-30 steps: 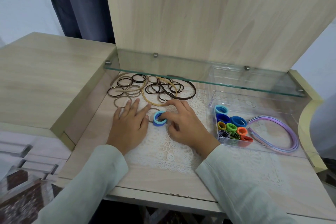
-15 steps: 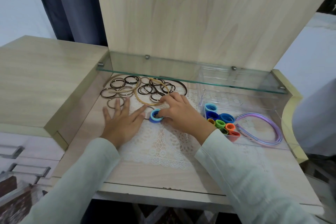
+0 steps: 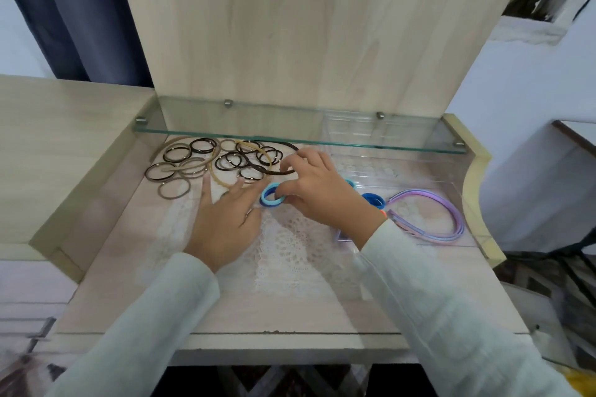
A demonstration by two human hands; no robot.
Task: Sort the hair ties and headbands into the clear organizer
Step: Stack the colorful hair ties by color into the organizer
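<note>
My right hand [image 3: 317, 192] pinches a light blue hair tie [image 3: 270, 198] between thumb and fingers, just above the lace mat [image 3: 283, 248]. Flat on the mat to its left lies my left hand [image 3: 224, 221], fingers spread. Behind both hands is a pile of several thin brown and black hair ties [image 3: 206, 159] and thin headbands [image 3: 225, 182]. The clear organizer [image 3: 464, 203] stands to the right, holding a dark blue tie [image 3: 374, 201] and purple headbands [image 3: 432, 216]. My right wrist hides most of its other ties.
A glass shelf [image 3: 290, 134] juts out low over the back of the desk, above the pile and the organizer's rear. A raised wooden side surface [image 3: 58, 151] borders the left. The desk's front edge [image 3: 290, 342] lies near me.
My right hand has lifted the light blue tie slightly off the mat and shifted right. My left hand stays flat on the mat. The camera view has swung, so the organizer is more hidden.
</note>
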